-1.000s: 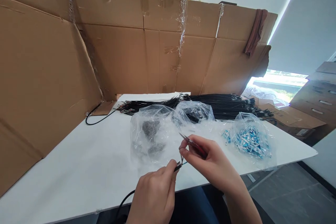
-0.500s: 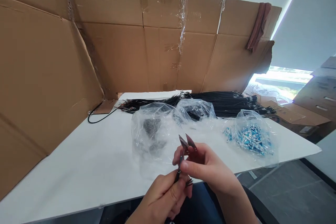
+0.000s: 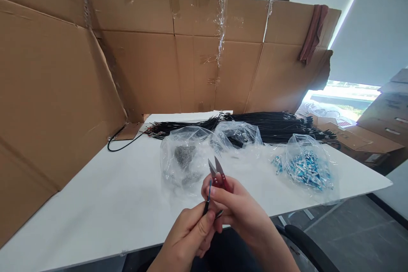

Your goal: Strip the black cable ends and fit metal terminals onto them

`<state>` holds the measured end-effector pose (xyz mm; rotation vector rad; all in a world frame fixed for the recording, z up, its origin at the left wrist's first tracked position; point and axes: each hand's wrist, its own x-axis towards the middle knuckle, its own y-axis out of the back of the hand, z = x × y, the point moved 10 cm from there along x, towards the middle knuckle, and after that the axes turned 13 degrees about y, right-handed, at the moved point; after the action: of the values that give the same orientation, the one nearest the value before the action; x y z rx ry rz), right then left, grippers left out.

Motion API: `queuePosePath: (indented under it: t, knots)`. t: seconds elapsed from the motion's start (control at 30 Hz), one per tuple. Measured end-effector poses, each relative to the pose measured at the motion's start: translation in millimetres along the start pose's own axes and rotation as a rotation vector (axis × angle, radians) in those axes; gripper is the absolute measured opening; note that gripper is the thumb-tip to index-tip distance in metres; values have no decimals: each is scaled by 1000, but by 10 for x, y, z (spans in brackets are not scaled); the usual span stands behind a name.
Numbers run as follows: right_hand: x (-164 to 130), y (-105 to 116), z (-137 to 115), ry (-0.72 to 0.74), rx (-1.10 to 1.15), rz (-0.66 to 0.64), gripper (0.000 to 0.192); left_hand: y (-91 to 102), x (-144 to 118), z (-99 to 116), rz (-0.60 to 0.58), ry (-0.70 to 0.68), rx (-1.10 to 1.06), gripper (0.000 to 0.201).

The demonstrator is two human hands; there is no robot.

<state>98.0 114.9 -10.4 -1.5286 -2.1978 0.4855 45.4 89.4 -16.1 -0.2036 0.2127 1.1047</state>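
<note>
Brown taped cardboard walls (image 3: 143, 63) stood along the far and left edges of the white tabletop (image 3: 105, 195). Against the far wall lay a long bundle of black wires (image 3: 274, 125). Nearer than that bundle sat three clear plastic bags: one with grey metal bits (image 3: 185, 159), one crumpled with dark pieces (image 3: 237, 134), and one with blue connectors (image 3: 304, 168) to the right. Nearest of all, at the tabletop's front edge, the left hand (image 3: 191, 238) pinched a thin black cable with a blue tip (image 3: 208, 197), held upright. The right hand (image 3: 237, 210) gripped small red-handled thread snips (image 3: 218, 174), blades parted and pointing up, just beside the cable's tip.
</note>
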Motion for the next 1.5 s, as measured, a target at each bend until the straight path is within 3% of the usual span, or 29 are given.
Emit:
queuePosePath:
  t: [0.13,0.27,0.43,0.53,0.63,0.8,0.9,1.1,1.2,1.27,1.37,1.43,1.5]
  knots:
    - [-131,264,-352,336,-130,315,31,196,-85,102,280,-18,145,42]
    - [-240,167,-564,458,-295,321,22,304,-180,188,481,-52,354,39]
    - [-188,-4,-628,482,-454,269,15,299,-212,272,580,-146,589,44]
    - [-158,42,-599,490,-458,328,13,269,-195,301,581,-188,646,41]
    - [-141,118,-534,467,-436,381,15,281,-167,271,568,-141,619,41]
    - [-173,177,-544,492,-414,434,13,260,-135,185,490,-23,446,42]
    - [-191,172,-579,506,-373,428,10,193,-101,137,386,6,272,40]
    - [-125,165,-636,487,-247,318,11,-170,-33,-102,-152,180,-213,48]
    - [-45,105,-523,410,-42,185,13,-263,-50,-205,-289,227,-290,56]
    - [-13,76,-466,381,74,134,17,-305,-40,-284,-328,245,-278,62]
    - [22,26,-429,351,137,72,22,-294,6,-373,-293,273,-286,68]
    - [34,33,-420,318,69,73,22,-296,23,-339,-292,262,-332,66]
    - [9,134,-516,374,-108,169,18,-331,20,-233,-339,226,-405,59]
